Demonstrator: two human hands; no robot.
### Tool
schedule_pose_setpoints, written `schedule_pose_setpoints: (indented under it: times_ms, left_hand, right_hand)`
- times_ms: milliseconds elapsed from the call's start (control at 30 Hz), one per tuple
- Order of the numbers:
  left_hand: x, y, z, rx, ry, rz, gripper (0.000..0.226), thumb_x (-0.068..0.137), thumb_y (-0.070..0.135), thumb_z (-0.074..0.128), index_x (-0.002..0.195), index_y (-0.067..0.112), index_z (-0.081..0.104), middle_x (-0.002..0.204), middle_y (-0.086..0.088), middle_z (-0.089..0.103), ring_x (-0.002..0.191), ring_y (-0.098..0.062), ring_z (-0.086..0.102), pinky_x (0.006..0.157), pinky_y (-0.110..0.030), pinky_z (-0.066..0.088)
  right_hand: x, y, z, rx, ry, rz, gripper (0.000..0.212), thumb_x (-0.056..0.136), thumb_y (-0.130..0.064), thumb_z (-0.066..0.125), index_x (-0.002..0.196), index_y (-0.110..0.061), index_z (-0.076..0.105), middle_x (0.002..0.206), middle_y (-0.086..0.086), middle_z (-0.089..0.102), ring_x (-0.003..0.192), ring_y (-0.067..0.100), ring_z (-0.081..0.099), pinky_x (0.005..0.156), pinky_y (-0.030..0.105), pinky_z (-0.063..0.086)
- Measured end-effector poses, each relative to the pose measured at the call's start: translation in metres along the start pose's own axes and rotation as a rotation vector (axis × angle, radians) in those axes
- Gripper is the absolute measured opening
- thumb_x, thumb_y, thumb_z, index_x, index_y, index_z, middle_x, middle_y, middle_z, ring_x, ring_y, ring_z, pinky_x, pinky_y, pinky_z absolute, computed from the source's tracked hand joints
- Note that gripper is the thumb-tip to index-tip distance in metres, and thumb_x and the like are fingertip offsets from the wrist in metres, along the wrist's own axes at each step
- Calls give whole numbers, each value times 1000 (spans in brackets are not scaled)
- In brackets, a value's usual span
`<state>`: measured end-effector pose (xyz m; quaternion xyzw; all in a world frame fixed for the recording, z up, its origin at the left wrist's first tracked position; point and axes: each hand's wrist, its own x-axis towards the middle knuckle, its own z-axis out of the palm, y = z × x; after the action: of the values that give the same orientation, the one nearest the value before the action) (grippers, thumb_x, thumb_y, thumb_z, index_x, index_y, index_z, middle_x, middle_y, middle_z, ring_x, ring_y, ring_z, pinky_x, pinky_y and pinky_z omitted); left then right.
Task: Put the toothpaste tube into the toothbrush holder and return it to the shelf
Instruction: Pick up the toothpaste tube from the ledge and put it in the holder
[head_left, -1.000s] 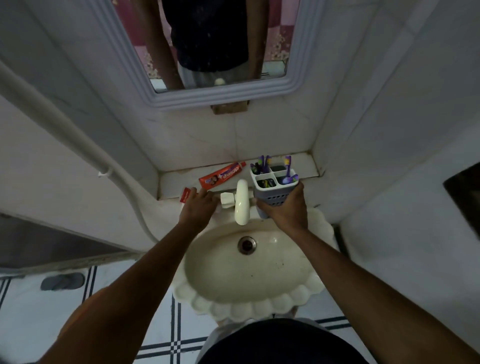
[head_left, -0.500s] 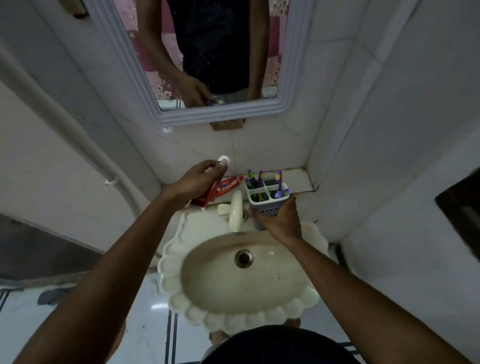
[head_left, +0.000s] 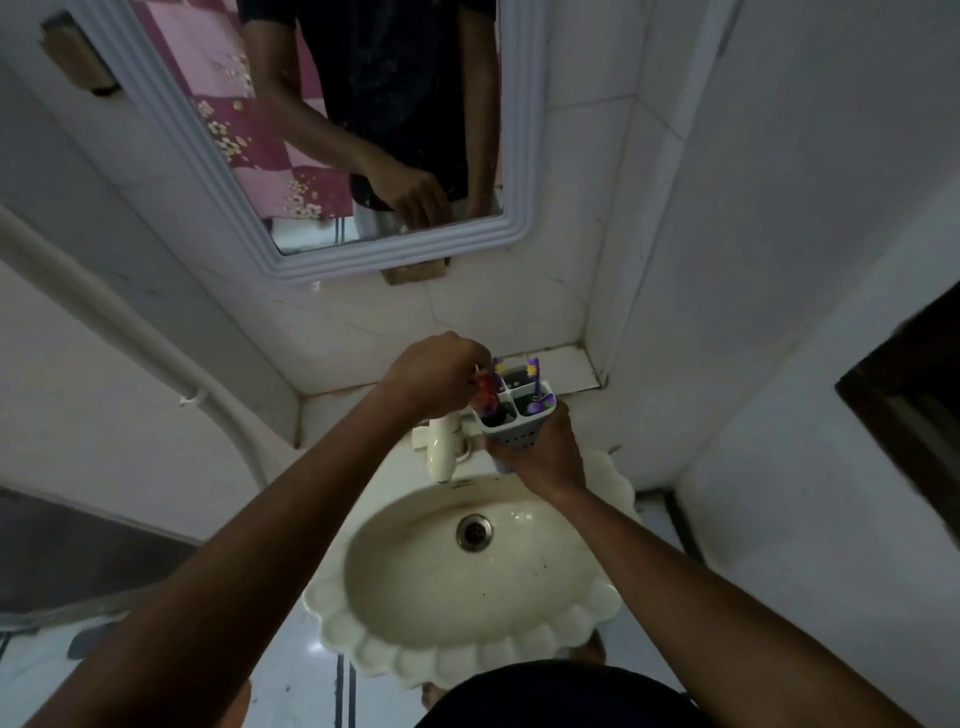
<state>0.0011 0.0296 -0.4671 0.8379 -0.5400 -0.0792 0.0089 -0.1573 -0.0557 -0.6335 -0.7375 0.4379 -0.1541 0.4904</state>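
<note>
My right hand (head_left: 543, 454) grips the grey toothbrush holder (head_left: 514, 428) from below, holding it above the back of the sink. Purple toothbrushes (head_left: 532, 382) stick up from its compartments. My left hand (head_left: 441, 376) is closed around the red toothpaste tube (head_left: 485, 395) and holds it upright, its lower end inside the holder's front left compartment. Most of the tube is hidden by my fingers. The white tiled shelf (head_left: 566, 369) runs along the wall behind the holder.
A cream tap (head_left: 441, 449) stands just left of the holder over the scalloped sink (head_left: 467, 587). A mirror (head_left: 363, 130) hangs on the wall above. A white pipe (head_left: 130, 338) runs down the left wall. The right wall is close to the shelf's end.
My left hand lifted the toothpaste tube off the shelf, swung it right and stood it in the holder. The holder stayed in my right hand, rising slightly.
</note>
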Motion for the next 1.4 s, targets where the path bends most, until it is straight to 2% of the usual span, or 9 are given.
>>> schedule_pose_setpoints:
  times_ms: [133, 267, 400, 533, 733, 833, 967, 1200, 1400]
  left_hand:
    - [3, -4, 6, -180, 124, 37, 15, 95, 17, 73, 107, 21, 80, 103, 4, 81, 91, -16, 74, 78, -36, 60]
    - [3, -26, 23, -486, 214, -74, 8, 91, 21, 81, 98, 23, 81, 92, 11, 79, 76, -3, 73, 72, -28, 59]
    - [-2, -57, 56, -687, 328, -258, 3, 90, 20, 82, 93, 21, 80, 78, 18, 72, 65, 5, 68, 62, -8, 49]
    - [-8, -97, 102, -667, 326, -421, 9, 91, 17, 77, 98, 19, 82, 85, 7, 77, 73, -6, 70, 75, -28, 58]
    - [-5, -131, 150, -654, 238, -526, 15, 96, 28, 70, 106, 22, 79, 110, -4, 80, 102, -25, 74, 89, -38, 60]
    - [0, -137, 168, -494, 210, -528, 33, 101, 35, 66, 129, 19, 70, 132, -10, 70, 121, -32, 65, 100, -46, 53]
    - [9, -148, 184, -245, 41, -561, 50, 108, 42, 50, 152, 19, 52, 148, -12, 57, 137, -35, 50, 111, -50, 39]
    - [16, -153, 192, -39, -51, -572, 46, 98, 43, 63, 134, 14, 61, 137, -17, 56, 132, -38, 49, 109, -54, 39]
    - [-1, -141, 158, -407, 275, -567, 17, 99, 32, 63, 106, 21, 73, 100, -5, 76, 90, -30, 70, 77, -40, 59]
  right_hand:
    - [1, 5, 2, 37, 4, 8, 129, 48, -70, 105, 154, -31, 41, 145, -6, 66, 130, 19, 70, 101, 47, 67]
    - [-5, 13, 4, 88, 21, 10, 137, 50, -71, 106, 157, -26, 35, 145, -6, 65, 129, 19, 70, 100, 45, 68]
    - [-8, 13, 4, 165, 37, 5, 146, 45, -79, 106, 159, -21, 36, 144, -7, 66, 128, 14, 71, 101, 40, 68]
    - [-7, 9, 5, 170, 34, 12, 138, 49, -68, 110, 158, -23, 39, 143, -9, 67, 127, 11, 71, 101, 38, 67]
    - [-1, 0, 12, 172, 43, 31, 129, 54, -59, 111, 156, -24, 41, 145, -9, 66, 128, 10, 70, 101, 27, 64]
    - [1, 0, 13, 160, 41, 25, 121, 61, -47, 113, 156, -21, 42, 139, -14, 64, 118, -1, 68, 85, 5, 55]
    - [2, 2, 15, 157, 31, 26, 112, 66, -40, 112, 150, -26, 40, 129, -27, 62, 114, -11, 65, 78, 4, 56]
    - [3, 3, 16, 153, 36, 29, 116, 62, -52, 111, 150, -32, 38, 135, -27, 62, 121, -8, 66, 98, 23, 62]
    - [5, 0, 13, 163, 15, 27, 123, 61, -51, 112, 157, -23, 39, 143, -14, 65, 124, -2, 67, 94, 16, 59]
